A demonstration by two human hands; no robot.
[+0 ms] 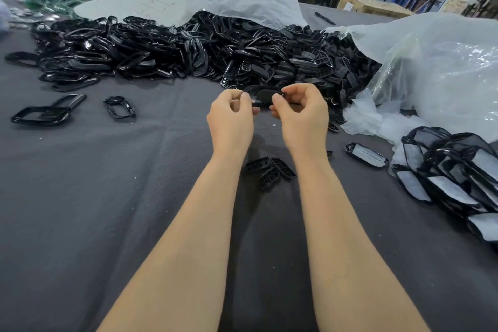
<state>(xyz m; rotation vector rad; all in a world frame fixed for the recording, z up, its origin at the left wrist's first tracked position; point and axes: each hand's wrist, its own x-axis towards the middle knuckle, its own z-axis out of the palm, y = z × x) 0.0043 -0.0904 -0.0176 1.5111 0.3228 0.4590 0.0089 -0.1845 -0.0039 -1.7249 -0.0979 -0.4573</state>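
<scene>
Both forearms reach straight out from the near edge over the grey cloth; the left hand and right hand are raised side by side, fingers curled, each pinching one end of a small black plastic part held between them, just near of the heap of black parts; three loose black inserts lie under the wrists.

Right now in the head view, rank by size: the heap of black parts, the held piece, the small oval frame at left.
1. heap of black parts
2. small oval frame and held piece: look alike; the piece is partly covered.
</scene>
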